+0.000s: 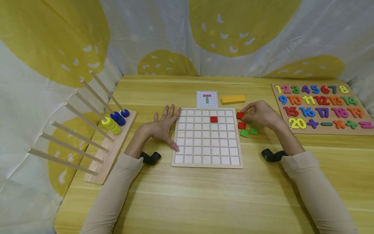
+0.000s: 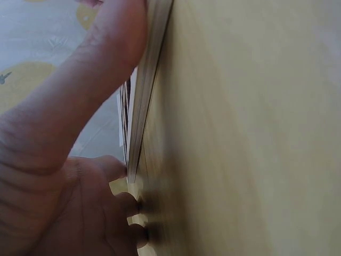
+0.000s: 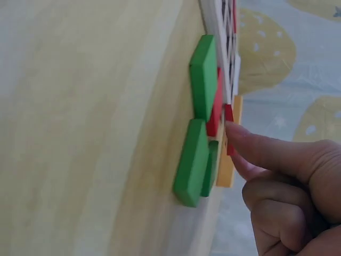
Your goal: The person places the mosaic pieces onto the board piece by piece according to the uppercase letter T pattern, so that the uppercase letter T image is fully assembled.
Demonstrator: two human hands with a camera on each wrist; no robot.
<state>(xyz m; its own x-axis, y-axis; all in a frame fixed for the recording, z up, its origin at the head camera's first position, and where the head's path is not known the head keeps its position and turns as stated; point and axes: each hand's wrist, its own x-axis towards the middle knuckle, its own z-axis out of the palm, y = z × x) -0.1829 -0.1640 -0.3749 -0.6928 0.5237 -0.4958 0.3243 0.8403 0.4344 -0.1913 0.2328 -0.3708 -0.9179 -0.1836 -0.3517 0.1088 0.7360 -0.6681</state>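
Observation:
A white-celled wooden grid board lies mid-table, with one red tile in a cell of its second row. My left hand is spread at its left edge, the thumb on the board's lower-left part and the index finger by its top-left corner. Beyond the right edge, my right hand pinches another red tile between thumb and index finger. Close beside that hand lie a third red tile and green tiles, one of them partly hidden under the fingers in the head view.
A pattern card with a red and green T touches the board's top edge. Right of it is a yellow-orange block. A bead-peg stand stands at left, and a number puzzle board lies at right.

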